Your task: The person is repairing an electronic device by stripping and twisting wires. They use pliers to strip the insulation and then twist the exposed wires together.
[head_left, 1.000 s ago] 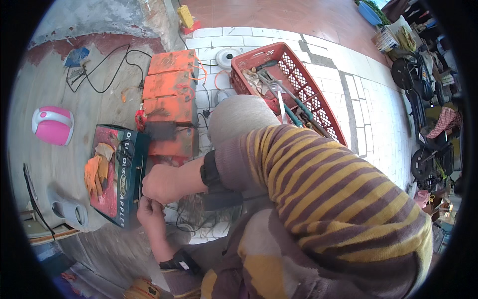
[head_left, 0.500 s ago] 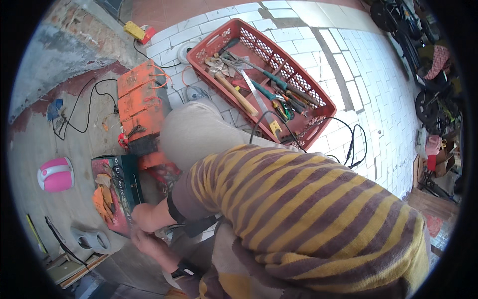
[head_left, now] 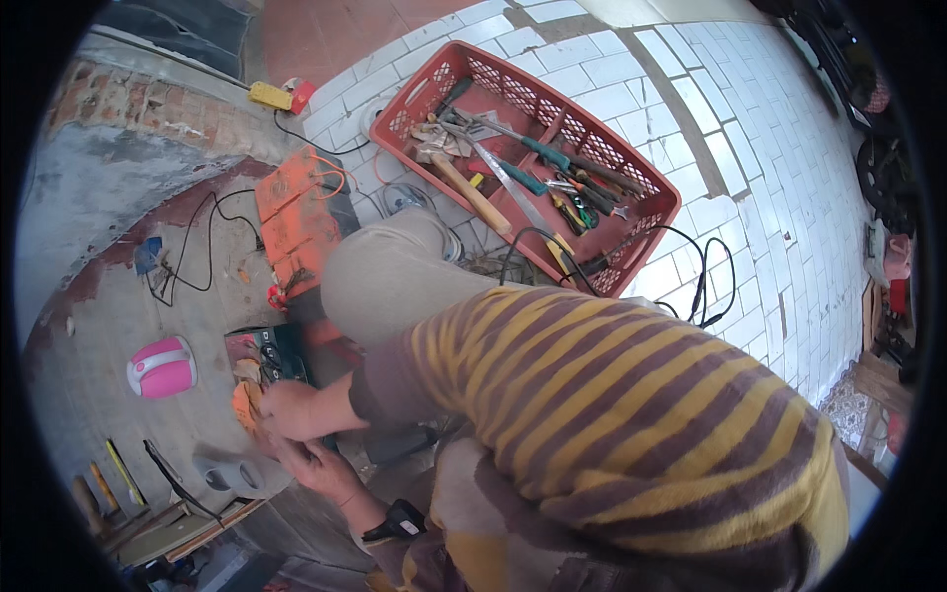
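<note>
My right hand (head_left: 289, 408), the upper of the two, is closed at the edge of an orange work glove (head_left: 247, 407). Its fingertips are hidden, so what they hold does not show. The glove lies on a dark green and red cardboard box (head_left: 291, 347), largely covered by my hands. Just below, my left hand (head_left: 324, 474), with a black band on its wrist, reaches to the same spot. Its fingers look stretched out and slightly blurred, with nothing visible in them.
A red plastic crate (head_left: 646, 232) of hand tools stands beyond my knee. Near the box are an orange case (head_left: 291, 212), a pink and white object (head_left: 163, 367), and a grey object (head_left: 232, 476). A black cable (head_left: 209, 242) lies on the floor.
The view has shifted, so the surroundings sit farther right in the picture. Both hands have moved left over the box, and my right hand has come up to the orange glove.
</note>
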Demonstrator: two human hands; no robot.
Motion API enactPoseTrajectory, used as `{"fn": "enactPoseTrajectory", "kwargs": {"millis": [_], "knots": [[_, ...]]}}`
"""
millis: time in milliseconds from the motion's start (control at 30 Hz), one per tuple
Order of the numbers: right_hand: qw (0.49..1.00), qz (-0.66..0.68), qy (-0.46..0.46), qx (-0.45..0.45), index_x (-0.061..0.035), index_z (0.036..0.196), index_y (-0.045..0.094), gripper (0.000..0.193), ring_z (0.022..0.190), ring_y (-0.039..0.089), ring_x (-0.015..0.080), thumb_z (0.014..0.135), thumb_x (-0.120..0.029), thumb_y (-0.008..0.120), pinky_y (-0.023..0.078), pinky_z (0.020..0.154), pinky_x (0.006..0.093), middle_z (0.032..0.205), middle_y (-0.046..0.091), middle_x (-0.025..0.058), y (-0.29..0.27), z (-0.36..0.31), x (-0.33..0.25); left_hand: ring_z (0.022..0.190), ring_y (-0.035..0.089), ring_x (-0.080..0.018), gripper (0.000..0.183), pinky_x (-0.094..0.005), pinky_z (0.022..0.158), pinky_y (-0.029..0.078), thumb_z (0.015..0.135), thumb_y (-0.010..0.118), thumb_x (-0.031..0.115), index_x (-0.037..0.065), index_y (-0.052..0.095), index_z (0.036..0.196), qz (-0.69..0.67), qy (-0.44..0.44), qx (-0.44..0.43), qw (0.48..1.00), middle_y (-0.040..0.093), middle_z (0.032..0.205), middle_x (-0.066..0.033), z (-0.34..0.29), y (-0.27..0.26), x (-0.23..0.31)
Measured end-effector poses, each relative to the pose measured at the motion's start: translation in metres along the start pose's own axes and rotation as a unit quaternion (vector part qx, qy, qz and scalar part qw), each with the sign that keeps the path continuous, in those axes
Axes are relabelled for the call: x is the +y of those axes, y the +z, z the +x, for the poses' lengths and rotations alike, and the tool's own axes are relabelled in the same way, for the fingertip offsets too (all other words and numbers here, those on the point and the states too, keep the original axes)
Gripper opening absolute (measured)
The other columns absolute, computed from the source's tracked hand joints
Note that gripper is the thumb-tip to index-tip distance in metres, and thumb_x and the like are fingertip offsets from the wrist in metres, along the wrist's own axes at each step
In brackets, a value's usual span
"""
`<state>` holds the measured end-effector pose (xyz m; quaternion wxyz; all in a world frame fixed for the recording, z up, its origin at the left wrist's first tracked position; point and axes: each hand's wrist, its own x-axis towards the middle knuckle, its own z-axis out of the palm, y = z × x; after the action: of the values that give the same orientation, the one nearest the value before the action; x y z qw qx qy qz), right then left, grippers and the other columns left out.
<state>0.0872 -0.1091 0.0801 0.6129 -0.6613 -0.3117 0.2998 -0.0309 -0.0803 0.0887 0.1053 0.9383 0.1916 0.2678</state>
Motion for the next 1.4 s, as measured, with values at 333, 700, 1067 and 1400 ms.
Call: {"fn": "enactPoseTrajectory", "kwargs": {"millis": [333,700,1067,1400], "knots": [[0.776,-0.477,-0.261,0.320,-0.0114,0.087,0.067,0.016,0.083,0.057,0.0282,0.077,-0.020,0.058,0.045,0.073,0.0404,0.079,0.060,0.0099,-0.294,-0.016,0.018,0.069,0.048,-0.0074,0.024,-0.0211,0.061,0.043,0.087,0.054,0.002,-0.002,0.054,0.111,-0.301,-0.244,-0.048,0.920,0.055,0.089,-0.0040,-0.030,0.014,-0.022],[0.731,-0.425,0.382,0.374,0.0001,0.099,0.065,0.035,0.102,0.058,0.0338,0.078,-0.028,0.059,0.046,0.087,0.0384,0.105,0.061,0.0214,-0.472,-0.155,0.133,0.059,0.052,-0.0074,0.018,-0.0210,0.052,0.046,0.086,0.058,0.005,-0.002,0.058,0.102,-0.310,-0.353,-0.108,0.876,0.058,0.079,-0.0043,-0.053,0.026,-0.046],[0.758,-0.415,0.344,0.368,0.0004,0.092,0.066,0.039,0.087,0.063,0.0313,0.081,-0.036,0.056,0.049,0.079,0.0359,0.092,0.065,0.0193,-0.495,-0.113,0.064,0.056,0.053,-0.0079,0.018,-0.0209,0.050,0.045,0.085,0.057,0.005,-0.003,0.058,0.101,-0.351,-0.367,-0.152,0.848,0.058,0.075,-0.0043,-0.038,0.022,-0.068],[0.903,-0.403,0.115,0.091,-0.0016,0.095,0.066,0.031,0.067,0.063,0.0155,0.081,-0.029,0.059,0.052,0.057,0.0286,0.080,0.066,0.0081,-0.299,0.086,-0.011,0.056,0.053,-0.0091,0.019,-0.0223,0.052,0.045,0.084,0.061,0.012,-0.001,0.062,0.099,-0.340,-0.370,-0.155,0.851,0.060,0.076,-0.0028,-0.021,0.022,-0.131]]}}
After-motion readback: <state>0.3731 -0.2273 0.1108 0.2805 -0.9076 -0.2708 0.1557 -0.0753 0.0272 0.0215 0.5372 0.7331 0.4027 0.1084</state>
